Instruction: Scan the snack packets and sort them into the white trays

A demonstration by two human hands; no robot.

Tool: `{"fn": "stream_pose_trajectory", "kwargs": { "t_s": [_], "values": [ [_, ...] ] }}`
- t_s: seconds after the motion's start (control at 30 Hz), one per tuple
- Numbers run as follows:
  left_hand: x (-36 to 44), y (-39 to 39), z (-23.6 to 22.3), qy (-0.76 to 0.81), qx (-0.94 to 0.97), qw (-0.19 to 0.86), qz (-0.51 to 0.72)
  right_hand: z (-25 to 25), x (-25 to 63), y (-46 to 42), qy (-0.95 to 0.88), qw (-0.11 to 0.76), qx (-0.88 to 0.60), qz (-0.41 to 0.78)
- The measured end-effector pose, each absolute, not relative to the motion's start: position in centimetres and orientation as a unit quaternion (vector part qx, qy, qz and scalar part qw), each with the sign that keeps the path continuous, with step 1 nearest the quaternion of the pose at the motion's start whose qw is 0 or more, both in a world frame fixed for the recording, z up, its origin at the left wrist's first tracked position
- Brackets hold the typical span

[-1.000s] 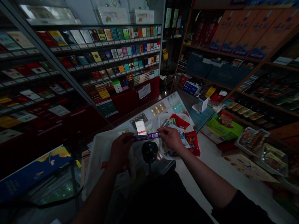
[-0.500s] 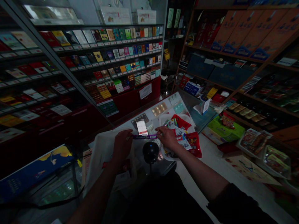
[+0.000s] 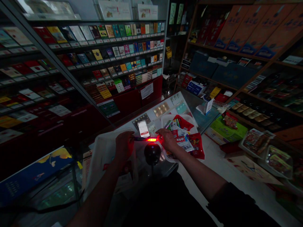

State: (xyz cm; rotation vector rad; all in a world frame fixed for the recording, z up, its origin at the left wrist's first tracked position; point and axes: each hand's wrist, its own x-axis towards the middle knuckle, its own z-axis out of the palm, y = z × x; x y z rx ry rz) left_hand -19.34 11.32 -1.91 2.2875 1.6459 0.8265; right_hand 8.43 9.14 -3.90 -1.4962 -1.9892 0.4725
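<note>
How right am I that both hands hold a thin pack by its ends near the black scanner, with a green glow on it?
Nearly: the glow is red-orange, not green, as the head view shows. The left hand and right hand do hold the thin pack by its ends near the black scanner.

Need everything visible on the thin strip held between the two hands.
The thin strip is narrow, straight and dark, its right part glowing red-orange under light; any print is unreadable and the material can't be told. It runs roughly level across the view, pinched at its left end by the left hand and at its right by the right hand. In the picture, it sits just above the black rounded device.
</note>
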Motion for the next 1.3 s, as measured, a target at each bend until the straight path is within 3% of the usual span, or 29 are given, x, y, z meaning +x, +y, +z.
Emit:
{"fn": "stream_pose_trajectory", "kwargs": {
  "t_s": [0.5, 1.03, 1.17, 1.3],
  "values": [
    [-19.2, 10.7, -1.7, 0.565, 0.778, 0.100, 0.256, -4.6, 8.3, 8.9, -0.757, 0.294, -0.562, 0.159],
    [-21.5, 6.8, 3.1, 0.626, 0.696, 0.127, 0.328, 1.1, 5.5, 8.1, -0.741, 0.360, -0.539, 0.174],
    [-23.3, 5.0, 4.0, 0.683, 0.632, 0.184, 0.317, 2.8, 3.6, 7.2, -0.770, 0.328, -0.519, 0.175],
    [-25.5, 3.3, 4.3, 0.715, 0.590, 0.200, 0.316, 4.0, 0.9, 5.7, -0.811, 0.219, -0.505, 0.199]
  ]
}}
